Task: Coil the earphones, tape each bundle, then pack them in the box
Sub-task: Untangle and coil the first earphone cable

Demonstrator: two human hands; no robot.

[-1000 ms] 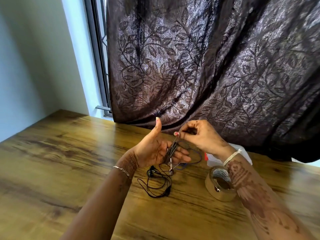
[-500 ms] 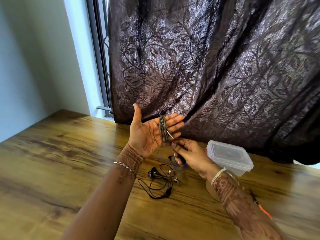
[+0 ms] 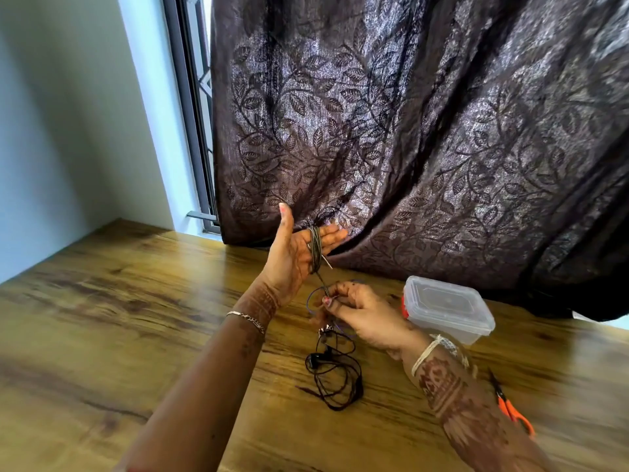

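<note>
While the left hand [image 3: 294, 257] stands raised above the table, palm toward the camera, thumb up and 4 fingers straight and together, a grey-brown earphone cord [image 3: 315, 248] lies wound round those fingers in a tight band of thin, matte turns. A metal plug tip [image 3: 328, 264] juts from the coil's lower edge. From the coil 1 strand runs down to the right hand [image 3: 362, 316], which sits lower and nearer and pinches that strand between thumb and curled fingertips. A thin blue-violet cord [image 3: 344, 332] loops under this hand; where it ends I cannot tell.

On the wooden table [image 3: 102, 328], glossy brown with dark streaked grain, a black earphone set [image 3: 335, 378] lies in a loose, uncoiled tangle just nearer than the right hand, a rounded bud at the left of the heap. The box [image 3: 449, 310] is a clear rectangular plastic tub with rounded corners and its lid on, standing just beyond the right wrist, near the curtain's hem. Scissors [image 3: 512, 408] with orange handles lie to the right of the right forearm. The curtain [image 3: 408, 148] is dark brown cloth with a sheen and a woven leaf-and-vine pattern. A slim chain bracelet [image 3: 246, 320] circles the left wrist, pale thread [image 3: 423, 354] the right.
</note>
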